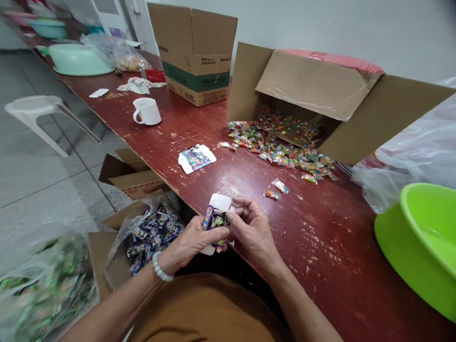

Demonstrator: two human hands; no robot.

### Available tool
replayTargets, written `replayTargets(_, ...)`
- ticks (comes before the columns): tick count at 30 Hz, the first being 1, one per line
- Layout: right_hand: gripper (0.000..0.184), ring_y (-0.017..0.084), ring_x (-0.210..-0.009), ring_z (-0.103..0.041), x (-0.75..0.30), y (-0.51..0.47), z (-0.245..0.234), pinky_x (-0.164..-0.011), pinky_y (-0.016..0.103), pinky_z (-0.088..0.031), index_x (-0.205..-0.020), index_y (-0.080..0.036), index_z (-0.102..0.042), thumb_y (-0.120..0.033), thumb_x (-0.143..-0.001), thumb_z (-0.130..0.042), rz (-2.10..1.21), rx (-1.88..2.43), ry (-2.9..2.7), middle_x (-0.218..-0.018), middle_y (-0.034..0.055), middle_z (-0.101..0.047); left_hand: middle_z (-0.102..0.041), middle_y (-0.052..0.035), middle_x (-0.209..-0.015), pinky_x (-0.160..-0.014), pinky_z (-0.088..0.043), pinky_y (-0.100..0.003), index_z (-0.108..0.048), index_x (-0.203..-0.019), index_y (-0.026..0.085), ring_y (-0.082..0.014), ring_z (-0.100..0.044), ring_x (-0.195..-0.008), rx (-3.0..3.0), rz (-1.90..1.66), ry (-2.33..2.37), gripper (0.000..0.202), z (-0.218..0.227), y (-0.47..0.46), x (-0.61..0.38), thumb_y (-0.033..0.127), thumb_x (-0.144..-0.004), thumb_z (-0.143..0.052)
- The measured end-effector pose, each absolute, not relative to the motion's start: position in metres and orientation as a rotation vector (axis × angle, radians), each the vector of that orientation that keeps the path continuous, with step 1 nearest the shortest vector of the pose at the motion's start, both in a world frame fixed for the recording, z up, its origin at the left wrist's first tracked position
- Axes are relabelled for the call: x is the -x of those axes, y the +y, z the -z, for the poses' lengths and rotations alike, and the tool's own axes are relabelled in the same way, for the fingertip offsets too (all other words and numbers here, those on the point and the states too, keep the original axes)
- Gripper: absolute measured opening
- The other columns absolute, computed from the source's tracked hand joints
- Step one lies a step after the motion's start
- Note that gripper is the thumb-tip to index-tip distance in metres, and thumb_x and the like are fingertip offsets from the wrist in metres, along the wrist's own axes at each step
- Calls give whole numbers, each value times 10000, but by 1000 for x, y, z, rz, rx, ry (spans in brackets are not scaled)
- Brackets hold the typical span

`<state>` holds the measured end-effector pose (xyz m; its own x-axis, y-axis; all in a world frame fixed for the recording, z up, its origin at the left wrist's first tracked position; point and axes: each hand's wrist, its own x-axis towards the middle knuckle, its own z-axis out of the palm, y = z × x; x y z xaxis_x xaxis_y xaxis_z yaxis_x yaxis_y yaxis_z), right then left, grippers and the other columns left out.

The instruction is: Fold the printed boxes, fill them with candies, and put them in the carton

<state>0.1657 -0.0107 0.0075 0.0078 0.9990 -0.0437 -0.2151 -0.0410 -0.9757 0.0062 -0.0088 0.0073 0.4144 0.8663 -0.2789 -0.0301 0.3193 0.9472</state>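
Note:
A small purple printed candy box (219,219) with white flaps is held over the table's front edge. My left hand (199,236), a pale bead bracelet on its wrist, is closed round the box's left side and bottom. With thumb and fingers, my right hand (254,227) pinches the box's upper right edge by a white flap. A flat stack of printed box blanks (197,158) lies ahead on the table. Two small candy packets (272,194) lie beyond my right hand. More wrapped candies (281,150) spill from an open carton (309,89) on its side.
On the red table (322,264) stand a white mug (147,112), an upright carton (196,55) and a green basin (416,242). Below left, a lined carton holds dark packets (154,236), beside a bag of green packets (48,284). A white stool (39,104) stands farther left.

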Motion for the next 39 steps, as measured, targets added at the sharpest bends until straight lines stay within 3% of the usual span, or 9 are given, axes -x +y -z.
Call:
replayTargets(4, 286, 129, -669, -613, -169, -10, -6, -635, 250, -480, -1035, -224, -585, -283, -793, -727, -1148, 1144, -1072, -758, -37, -640, -728, -49, -943, -729, -557, -266, -638, -1064, 173, -178, -685, -821, -1046, -886, 979, 418, -12, -10, -6, 377, -747, -818)
replayTargets(8, 328, 135, -696, -624, -171, -13, -4, -668, 259, -482, -1068, -221, -583, -284, -792, -748, -1149, 1152, -1066, -781, -28, -669, -697, 21, -836, -660, -571, -275, -451, -1242, 259, -160, -684, -700, -1003, -1054, 988, 613, -15, -17, -8, 323, -756, -819)
replayTargets(11, 295, 145, -742, -640, -166, -17, 1, -703, 270, -503, -1006, -218, -615, -327, -785, -777, -1257, 1065, -918, -834, -2, -703, -691, 8, -884, -697, -565, -256, -463, -1294, 269, -149, -677, -748, -1099, -1107, 1010, 574, -11, -21, -9, 292, -812, -773)
replayTargets(15, 190, 144, -758, -625, -166, -20, 10, -726, 280, -505, -933, -209, -697, -362, -833, -749, -1301, 1009, -943, -869, 16, -707, -701, -35, -966, -735, -556, -262, -590, -1181, 223, -173, -667, -843, -1128, -1052, 1037, 414, -6, -23, -7, 317, -817, -764)
replayTargets(20, 175, 147, -785, -624, -178, -13, 12, -736, 275, -496, -736, -183, -688, -316, -795, -785, -1379, 1023, -1079, -880, 28, -700, -672, -5, -863, -706, -501, -235, -647, -987, 184, -138, -606, -779, -1204, -943, 976, 210, -6, -18, -4, 361, -881, -690)
replayTargets(25, 316, 118, -647, -601, -176, -7, 13, -618, 235, -475, -979, -230, -671, -285, -723, -847, -1456, 947, -992, -763, -30, -679, -671, 7, -890, -771, -482, -222, -626, -945, 188, -124, -599, -830, -1233, -1074, 997, 186, -3, -12, -7, 338, -876, -711)
replayTargets(30, 204, 110, -582, -573, -173, -11, 12, -551, 235, -462, -804, -185, -698, -379, -829, -756, -1255, 1092, -1209, -727, 5, -662, -680, 7, -880, -626, -516, -224, -516, -1193, 241, -133, -654, -712, -834, -902, 882, 469, -3, -12, -6, 411, -831, -760)
replayTargets(34, 188, 86, -494, -558, -173, -12, 8, -481, 224, -453, -887, -203, -708, -391, -886, -691, -1195, 1068, -1330, -766, 6, -670, -703, -68, -800, -509, -533, -272, -574, -1193, 177, -193, -690, -568, -710, -667, 788, 538, -3, -12, -7, 632, -906, -546)
replayTargets(39, 196, 93, -486, -609, -173, -12, 1, -474, 229, -501, -836, -197, -640, -380, -902, -655, -1310, 1082, -1361, -876, 34, -735, -685, -50, -681, -409, -482, -230, -575, -1281, 184, -160, -627, -433, -653, -696, 828, 618, 2, -10, -13, 669, -954, -377)
